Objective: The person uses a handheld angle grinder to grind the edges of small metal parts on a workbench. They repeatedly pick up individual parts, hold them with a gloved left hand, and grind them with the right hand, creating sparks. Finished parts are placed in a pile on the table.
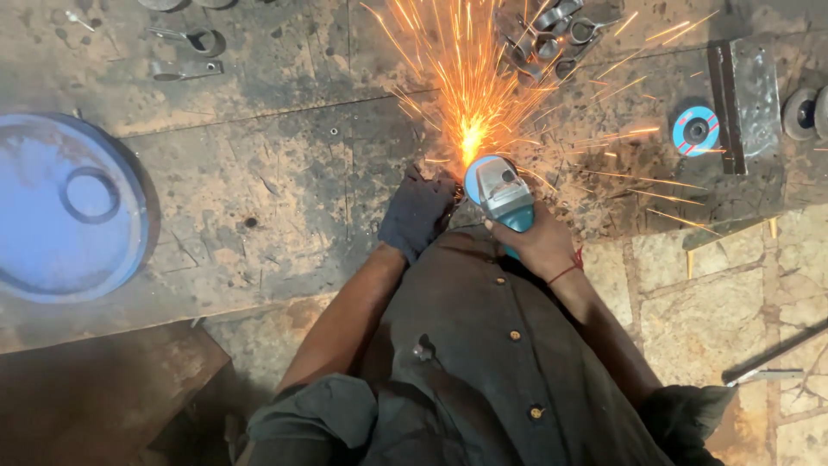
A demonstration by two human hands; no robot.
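My right hand (539,246), bare with a red thread at the wrist, grips the body of a teal angle grinder (500,194). Its disc touches something low on the steel floor plate (285,181), and orange sparks (470,95) fan away from me. My left hand (418,214) wears a dark glove and presses down just left of the grinder's head, closed over a small workpiece that I cannot make out. My dark buttoned shirt fills the lower middle of the view.
A blue round drum lid (69,207) lies at the left. Metal clamp pieces (552,30) are piled beyond the sparks, with more (185,52) at top left. A blue grinding disc (695,129) and steel block (750,95) lie right. Stone paving (733,302) with a rod (772,354) is lower right.
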